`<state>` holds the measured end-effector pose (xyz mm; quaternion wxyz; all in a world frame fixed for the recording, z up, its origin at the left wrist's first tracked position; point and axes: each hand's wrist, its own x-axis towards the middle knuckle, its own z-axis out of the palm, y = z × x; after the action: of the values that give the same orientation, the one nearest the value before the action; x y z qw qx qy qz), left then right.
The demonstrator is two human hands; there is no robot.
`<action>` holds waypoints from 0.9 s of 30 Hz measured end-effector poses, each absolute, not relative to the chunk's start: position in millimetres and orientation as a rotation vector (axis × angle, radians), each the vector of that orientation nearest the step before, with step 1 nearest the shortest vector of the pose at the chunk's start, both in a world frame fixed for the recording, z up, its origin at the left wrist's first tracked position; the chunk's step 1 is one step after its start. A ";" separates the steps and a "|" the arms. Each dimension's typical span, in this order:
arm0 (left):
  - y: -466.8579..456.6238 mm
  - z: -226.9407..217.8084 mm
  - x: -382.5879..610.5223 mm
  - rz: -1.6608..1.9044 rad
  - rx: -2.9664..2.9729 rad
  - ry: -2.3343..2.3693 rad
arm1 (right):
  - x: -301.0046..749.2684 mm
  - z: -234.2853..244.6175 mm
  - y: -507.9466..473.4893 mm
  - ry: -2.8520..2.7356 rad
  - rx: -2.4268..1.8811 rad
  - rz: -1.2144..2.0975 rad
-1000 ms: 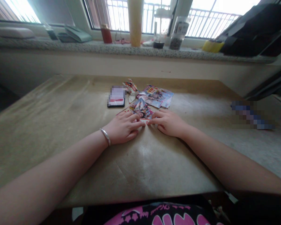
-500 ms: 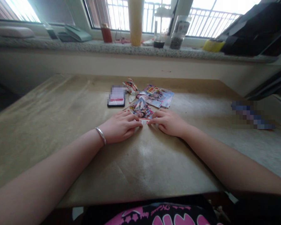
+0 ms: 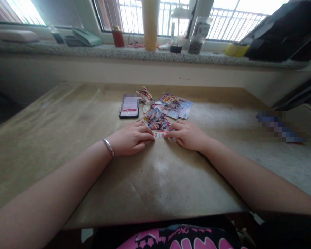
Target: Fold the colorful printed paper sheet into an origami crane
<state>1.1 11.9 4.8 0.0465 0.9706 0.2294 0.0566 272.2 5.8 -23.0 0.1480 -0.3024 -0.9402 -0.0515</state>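
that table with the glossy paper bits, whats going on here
A person has both hands on a table covered in tan paper. The left hand, wearing a silver bangle, and the right hand rest with their fingers on the near edge of a glossy printed sheet. Just beyond lie another glossy sheet, a small crumpled printed piece and a blurred, dark-edged flat item.

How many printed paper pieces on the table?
3. One printed sheet lies between the left hand and right hand, fingertips at its near edge; a flat sheet lies beyond it; a crumpled piece sits beside the phone. More may be hidden underneath.
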 end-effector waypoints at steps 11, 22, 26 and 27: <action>10.8 14.6 -4.4 0.127 2.970 0.745 | 271.7 -22.0 4.4 -2.690 -0.875 -0.110; 16.5 16.7 -12.4 0.127 2.867 0.689 | 274.3 -23.6 5.7 -2.685 -0.873 -0.102; 15.8 18.2 -13.4 0.112 2.821 0.711 | 278.0 -22.8 6.5 -2.684 -0.891 -0.087; 15.8 18.5 -13.9 0.106 2.817 0.714 | 279.0 -22.6 6.7 -2.684 -0.892 -0.084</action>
<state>-13.9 15.8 18.5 0.1167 0.9621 0.2439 0.0362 279.0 6.7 -22.6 0.1553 -0.3113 -0.9371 -0.0294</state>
